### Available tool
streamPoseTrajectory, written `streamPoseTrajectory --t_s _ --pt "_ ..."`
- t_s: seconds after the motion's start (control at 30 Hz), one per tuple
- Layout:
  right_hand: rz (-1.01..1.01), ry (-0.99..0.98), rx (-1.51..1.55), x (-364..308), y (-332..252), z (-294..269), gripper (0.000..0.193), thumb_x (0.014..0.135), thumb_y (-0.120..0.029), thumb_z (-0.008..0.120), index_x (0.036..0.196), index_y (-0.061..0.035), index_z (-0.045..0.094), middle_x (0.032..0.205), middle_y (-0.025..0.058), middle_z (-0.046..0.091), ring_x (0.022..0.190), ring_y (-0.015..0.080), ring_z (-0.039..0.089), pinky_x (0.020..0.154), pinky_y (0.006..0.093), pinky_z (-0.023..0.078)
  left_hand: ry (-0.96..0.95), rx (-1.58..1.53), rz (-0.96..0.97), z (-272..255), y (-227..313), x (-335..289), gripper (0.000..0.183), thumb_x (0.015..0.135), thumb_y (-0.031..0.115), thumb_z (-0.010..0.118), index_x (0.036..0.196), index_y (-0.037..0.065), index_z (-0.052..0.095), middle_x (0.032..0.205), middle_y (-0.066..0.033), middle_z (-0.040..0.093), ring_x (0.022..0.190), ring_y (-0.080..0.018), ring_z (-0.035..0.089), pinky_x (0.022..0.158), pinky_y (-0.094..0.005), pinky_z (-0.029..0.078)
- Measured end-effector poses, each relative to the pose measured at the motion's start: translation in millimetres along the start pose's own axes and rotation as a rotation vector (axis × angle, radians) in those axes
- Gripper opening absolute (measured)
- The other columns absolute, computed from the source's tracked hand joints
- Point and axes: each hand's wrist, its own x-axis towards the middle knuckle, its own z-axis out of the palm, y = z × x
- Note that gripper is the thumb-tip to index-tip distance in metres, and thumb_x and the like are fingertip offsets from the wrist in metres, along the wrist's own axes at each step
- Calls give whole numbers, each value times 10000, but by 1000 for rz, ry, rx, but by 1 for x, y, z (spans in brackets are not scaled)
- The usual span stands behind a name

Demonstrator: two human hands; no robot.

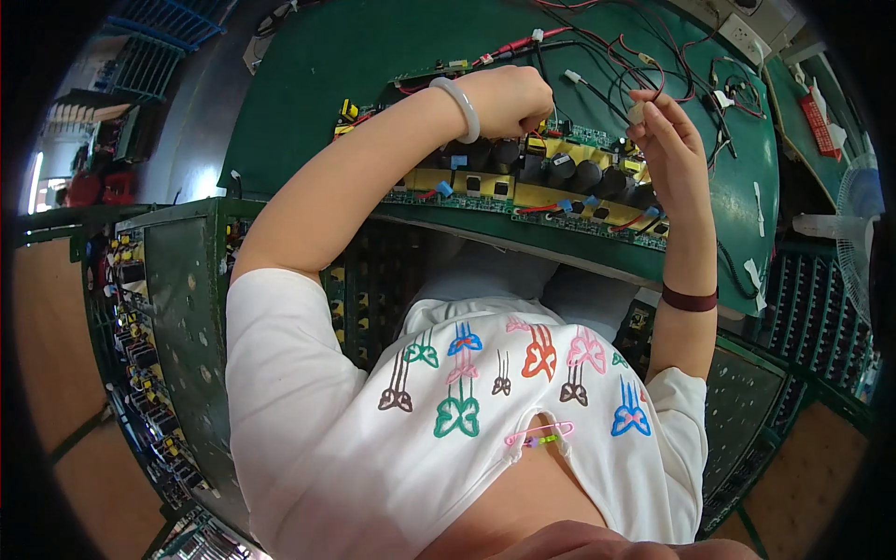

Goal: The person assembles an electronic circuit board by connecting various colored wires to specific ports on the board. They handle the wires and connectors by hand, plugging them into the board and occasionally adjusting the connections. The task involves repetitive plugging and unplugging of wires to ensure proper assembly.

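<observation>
Row of circuit boards (pixel 527 175): lies on the green counter (pixel 299 93), on the body side of both hands. Long axis runs left to right across the person's front, the right end slanting toward the body.

Left hand (pixel 511 101): nearer of the 2 to the boards' middle; at their far edge, knuckles up, fingers curled in and pointing right and down. Fingertips partly hidden; cannot tell whether they grip anything or touch the board.

Right hand (pixel 672 140): beyond the boards' right end, raised, palm turned left. Thumb and fingers pinch 1 small pale piece (pixel 637 113), probably a connector. Piece sits at the fingertips, on the hand's left side, roughly level with the left hand and well apart from it.

Between the 2 hands, on the boards: upright black capacitors (pixel 589 175). Past the hands, on the far side: tangled red and black leads, 1 black lead ending in a white plug (pixel 573 77) near the right hand.
</observation>
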Motion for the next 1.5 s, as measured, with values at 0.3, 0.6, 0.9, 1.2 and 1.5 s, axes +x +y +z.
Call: streamPoseTrajectory --t_s 0.3,0.6,0.9,1.2,1.5 --pt "-2 4 11 -2 2 -5 243 987 -171 611 1173 -22 655 947 -19 594 810 39 541 780 207 444 152 -52 -239 5 10 -10 73 722 33 730 784 1 712 814 -133 720 765 -263 701 761 -336 563" --pt "-17 -15 20 -2 2 -8 253 988 -174 613 1182 -18 655 936 -26 591 803 32 541 757 190 448 155 64 -38 10 8 -9 54 687 7 721 722 14 681 800 -103 674 796 -264 677 789 -370 546" --pt "-18 -16 16 0 6 -12 257 987 -175 613 1185 -16 657 912 -32 581 803 34 537 766 197 442 156 -19 -22 9 3 -12 76 680 3 740 729 21 685 791 -90 685 747 -248 683 782 -355 552" --pt "-21 -35 4 1 5 -13 275 991 -183 607 1204 -16 652 894 -35 574 807 30 531 774 201 435 115 -17 -7 7 3 -4 100 660 -19 733 747 -7 685 743 -120 697 706 -242 699 659 -332 559" --pt "-44 -33 42 6 3 -14 261 978 -151 619 1202 -20 646 944 -16 603 831 50 568 787 204 467 40 -159 -180 2 7 0 135 710 35 752 823 -9 694 744 -133 702 698 -222 704 634 -331 558"
